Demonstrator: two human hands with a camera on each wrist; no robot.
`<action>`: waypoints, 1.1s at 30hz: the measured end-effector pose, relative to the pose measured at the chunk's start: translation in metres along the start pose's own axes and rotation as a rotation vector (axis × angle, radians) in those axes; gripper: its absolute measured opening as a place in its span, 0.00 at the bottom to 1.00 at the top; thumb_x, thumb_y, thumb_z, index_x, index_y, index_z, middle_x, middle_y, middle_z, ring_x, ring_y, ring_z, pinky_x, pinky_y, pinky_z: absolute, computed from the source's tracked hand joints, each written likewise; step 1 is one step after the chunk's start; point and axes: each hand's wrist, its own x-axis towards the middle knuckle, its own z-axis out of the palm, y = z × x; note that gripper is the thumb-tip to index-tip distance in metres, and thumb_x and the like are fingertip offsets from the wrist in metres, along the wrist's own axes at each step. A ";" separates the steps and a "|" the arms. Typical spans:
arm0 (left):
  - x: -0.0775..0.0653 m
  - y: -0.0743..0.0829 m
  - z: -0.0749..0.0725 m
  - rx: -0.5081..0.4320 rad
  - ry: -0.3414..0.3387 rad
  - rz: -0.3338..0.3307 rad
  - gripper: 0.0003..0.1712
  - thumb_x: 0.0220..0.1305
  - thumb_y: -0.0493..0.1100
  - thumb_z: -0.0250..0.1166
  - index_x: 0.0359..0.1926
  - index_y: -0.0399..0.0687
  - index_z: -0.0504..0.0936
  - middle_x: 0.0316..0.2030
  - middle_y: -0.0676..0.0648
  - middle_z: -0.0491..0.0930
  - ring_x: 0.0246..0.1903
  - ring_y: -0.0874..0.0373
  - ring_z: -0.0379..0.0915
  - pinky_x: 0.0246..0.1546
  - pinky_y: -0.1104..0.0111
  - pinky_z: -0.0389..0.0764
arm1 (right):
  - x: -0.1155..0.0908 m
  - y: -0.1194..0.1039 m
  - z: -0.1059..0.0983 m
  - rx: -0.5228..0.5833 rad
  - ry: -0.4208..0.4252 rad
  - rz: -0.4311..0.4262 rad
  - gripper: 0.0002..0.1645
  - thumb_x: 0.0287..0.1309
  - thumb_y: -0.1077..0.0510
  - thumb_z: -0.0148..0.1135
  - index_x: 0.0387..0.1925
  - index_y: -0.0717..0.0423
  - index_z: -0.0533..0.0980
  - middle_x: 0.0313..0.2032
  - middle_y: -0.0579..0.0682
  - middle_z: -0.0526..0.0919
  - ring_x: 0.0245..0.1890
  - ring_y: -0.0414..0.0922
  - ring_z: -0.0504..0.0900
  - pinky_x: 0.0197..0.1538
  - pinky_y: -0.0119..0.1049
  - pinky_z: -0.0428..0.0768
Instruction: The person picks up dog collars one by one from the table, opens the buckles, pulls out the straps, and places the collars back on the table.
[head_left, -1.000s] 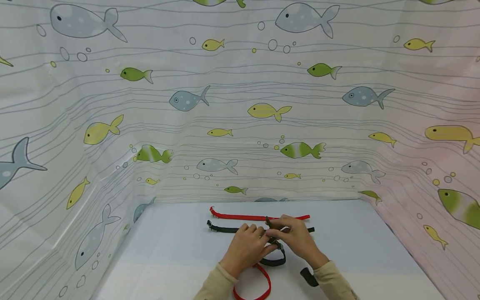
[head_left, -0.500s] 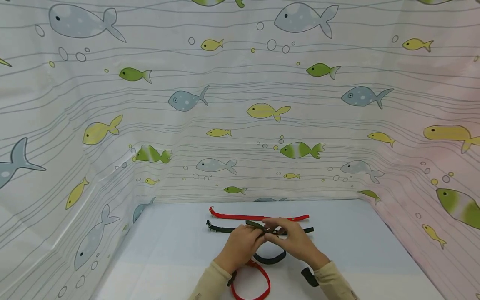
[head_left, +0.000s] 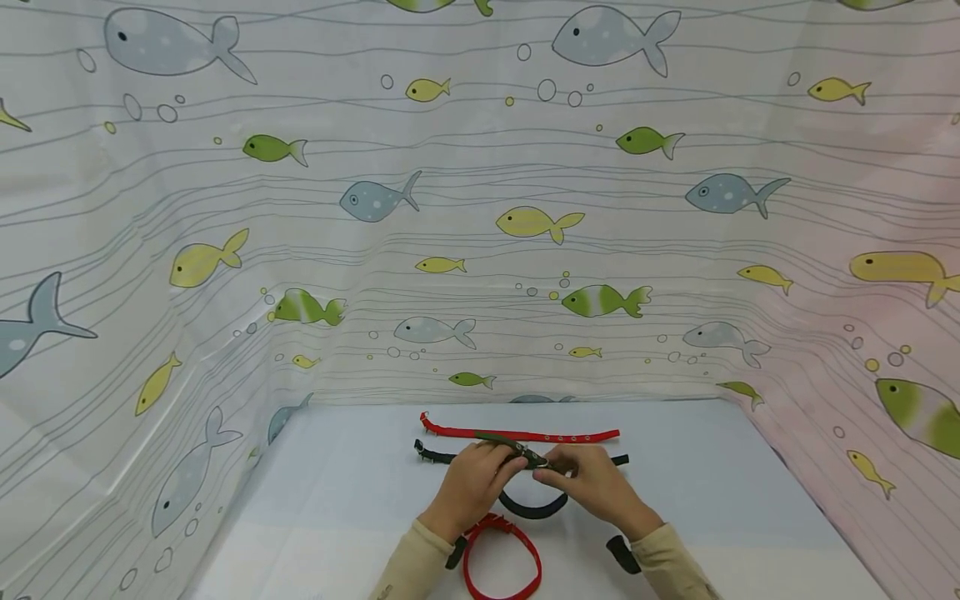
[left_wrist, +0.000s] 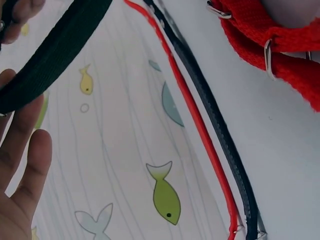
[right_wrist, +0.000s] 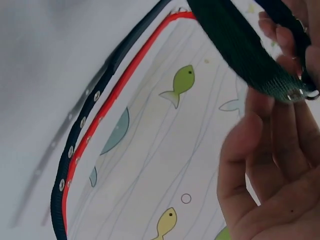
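Observation:
A dark green webbing collar (head_left: 534, 510), bent into a loop, hangs between both hands over the middle of the table. My left hand (head_left: 471, 487) holds it near the metal buckle, and the strap's free end sticks out past those fingers to the left. On the other side, my right hand (head_left: 592, 483) pinches the strap between thumb and fingers. The right wrist view has metal eyelets on the dark strap (right_wrist: 240, 50) close by the right fingers (right_wrist: 262, 145). In the left wrist view the strap (left_wrist: 60, 55) crosses above the left fingers (left_wrist: 37, 155).
A red collar (head_left: 480, 433) lies stretched flat at the back, with a black collar (head_left: 438, 457) parallel in front of it, partly behind the hands. Nearer, a red collar closed in a ring (head_left: 538, 567) rests on the white table (head_left: 315, 517). Fish-patterned sheeting (head_left: 480, 250) walls three sides.
The strap's free end has swung from upright near the right hand over to the left. My left hand has shifted slightly left, and the hanging loop with it.

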 end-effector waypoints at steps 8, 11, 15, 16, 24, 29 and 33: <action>-0.002 0.002 -0.002 -0.079 -0.025 -0.080 0.12 0.75 0.54 0.59 0.41 0.53 0.82 0.33 0.58 0.81 0.33 0.65 0.76 0.37 0.71 0.81 | -0.001 0.000 0.000 0.114 0.042 -0.012 0.14 0.60 0.39 0.70 0.40 0.40 0.83 0.30 0.37 0.83 0.29 0.37 0.80 0.32 0.34 0.81; -0.001 0.002 -0.004 -0.127 -0.020 -0.107 0.12 0.75 0.53 0.59 0.42 0.53 0.82 0.34 0.59 0.82 0.34 0.65 0.76 0.38 0.71 0.81 | -0.001 0.001 -0.001 0.167 0.003 -0.022 0.12 0.64 0.42 0.68 0.44 0.41 0.83 0.28 0.40 0.81 0.26 0.38 0.79 0.29 0.33 0.78; -0.001 0.001 -0.006 -0.171 -0.003 -0.129 0.11 0.74 0.52 0.61 0.43 0.52 0.83 0.35 0.59 0.83 0.35 0.65 0.76 0.38 0.71 0.81 | 0.000 0.004 -0.004 0.218 -0.053 -0.040 0.13 0.68 0.47 0.66 0.51 0.42 0.82 0.27 0.42 0.79 0.25 0.39 0.78 0.29 0.33 0.76; -0.001 0.000 -0.006 -0.171 0.001 -0.129 0.11 0.74 0.52 0.61 0.44 0.52 0.83 0.35 0.59 0.83 0.35 0.65 0.76 0.38 0.71 0.81 | 0.000 0.004 -0.005 0.228 -0.064 -0.045 0.13 0.68 0.49 0.65 0.52 0.43 0.82 0.27 0.43 0.78 0.25 0.39 0.78 0.29 0.34 0.76; -0.005 -0.003 -0.002 -0.188 0.023 -0.105 0.10 0.74 0.50 0.62 0.44 0.50 0.83 0.36 0.58 0.84 0.35 0.66 0.77 0.37 0.71 0.81 | 0.000 0.004 -0.003 0.147 -0.050 0.000 0.16 0.64 0.40 0.68 0.47 0.42 0.80 0.32 0.37 0.84 0.33 0.38 0.82 0.39 0.35 0.82; -0.006 -0.002 0.001 -0.183 0.018 -0.109 0.10 0.74 0.51 0.62 0.43 0.52 0.83 0.35 0.59 0.83 0.34 0.66 0.76 0.37 0.71 0.81 | 0.002 -0.003 -0.001 0.107 0.008 0.025 0.17 0.61 0.36 0.68 0.39 0.41 0.81 0.31 0.35 0.83 0.33 0.37 0.81 0.39 0.35 0.82; -0.006 -0.001 0.000 -0.192 0.008 -0.118 0.11 0.73 0.51 0.62 0.45 0.52 0.83 0.36 0.59 0.83 0.35 0.66 0.76 0.38 0.71 0.81 | 0.002 -0.003 -0.003 0.145 -0.015 0.015 0.14 0.63 0.39 0.68 0.41 0.41 0.81 0.31 0.37 0.82 0.34 0.39 0.81 0.41 0.35 0.82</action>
